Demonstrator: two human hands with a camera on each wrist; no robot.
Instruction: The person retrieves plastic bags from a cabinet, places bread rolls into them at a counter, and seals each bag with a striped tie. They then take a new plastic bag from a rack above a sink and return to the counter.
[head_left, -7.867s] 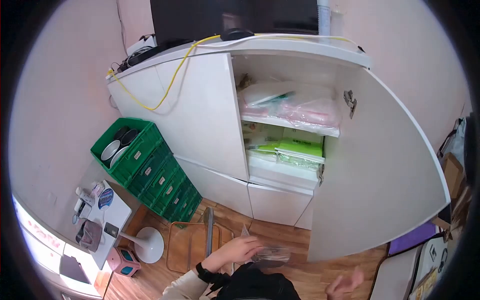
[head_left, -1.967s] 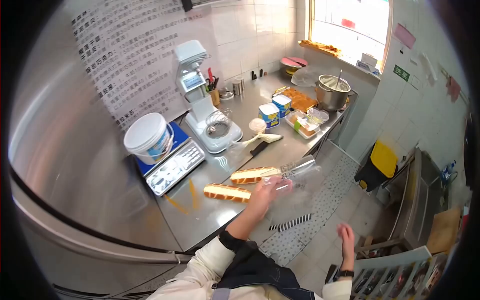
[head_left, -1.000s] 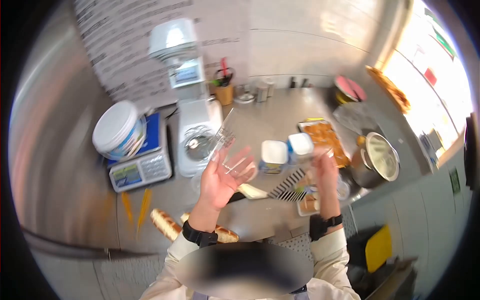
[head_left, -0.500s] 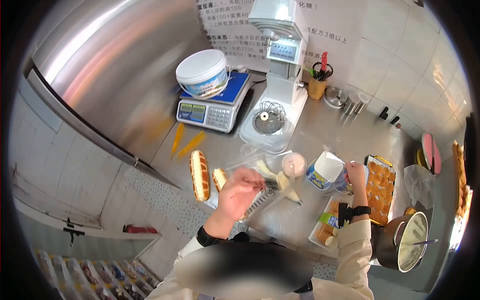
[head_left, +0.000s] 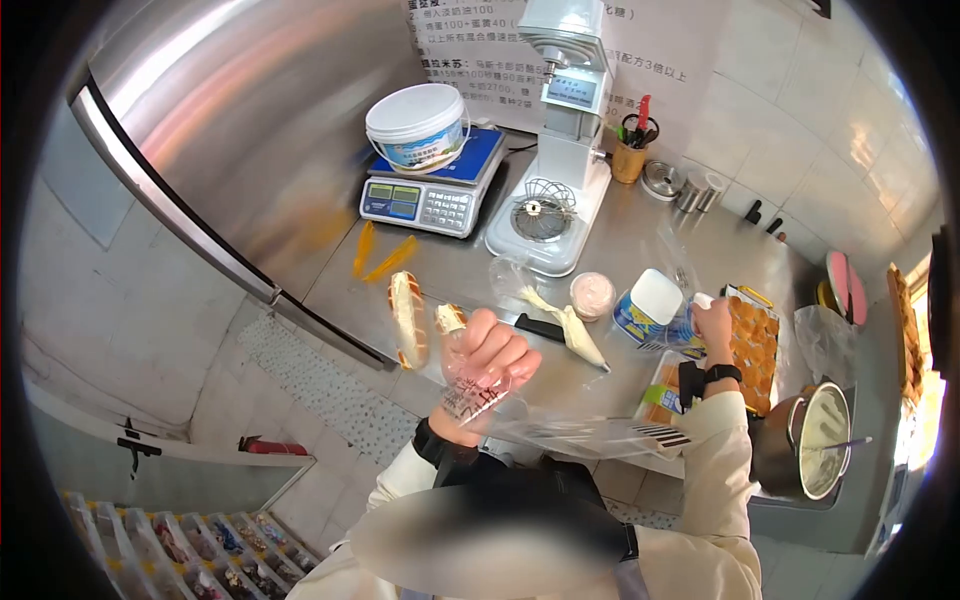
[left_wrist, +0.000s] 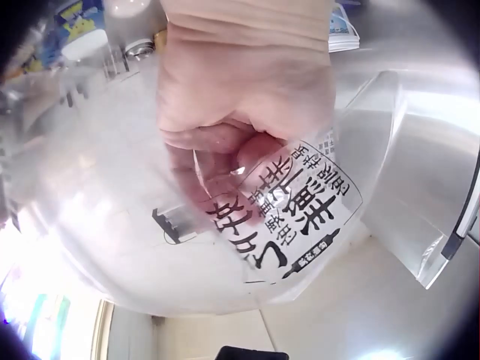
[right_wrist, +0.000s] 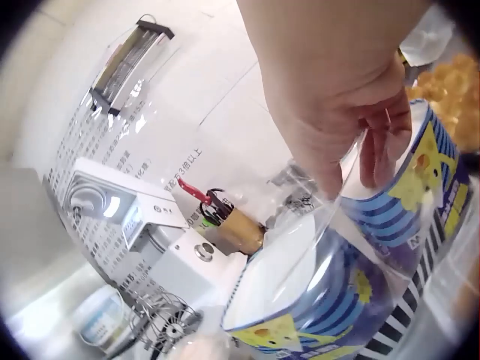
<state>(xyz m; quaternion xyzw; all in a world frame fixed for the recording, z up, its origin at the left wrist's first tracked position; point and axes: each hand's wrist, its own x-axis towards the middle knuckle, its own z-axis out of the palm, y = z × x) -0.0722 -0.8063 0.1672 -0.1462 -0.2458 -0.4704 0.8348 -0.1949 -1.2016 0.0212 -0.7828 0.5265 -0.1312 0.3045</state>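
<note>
My left hand (head_left: 490, 360) grips a clear plastic bag (head_left: 472, 396) with black printed characters, its fingers curled in. In the left wrist view the bag (left_wrist: 300, 206) spreads around and below the hand (left_wrist: 247, 97). Clear film with black-and-white stripes stretches right across the counter's front edge. My right hand (head_left: 712, 324) pinches clear film (right_wrist: 346, 161) over two blue-and-yellow tubs (head_left: 655, 298). Striped film (right_wrist: 401, 311) hangs against the tubs in the right wrist view. Left of my left hand lies a long cream-filled bread roll (head_left: 407, 320); another roll (head_left: 449, 318) is partly hidden behind it.
A piping bag (head_left: 578, 335) and a black-handled knife (head_left: 537, 326) lie mid-counter beside a cup of pink cream (head_left: 593, 295). Behind stand a mixer (head_left: 570, 130) and a scale (head_left: 425, 205) bearing a bucket (head_left: 417, 130). At right are a bun tray (head_left: 770, 318) and a pot (head_left: 785, 460).
Earlier I face an open white cabinet; then I am at the steel counter with the bag in my left hand. My right hand has come up to the tubs, and the left hand has turned.
</note>
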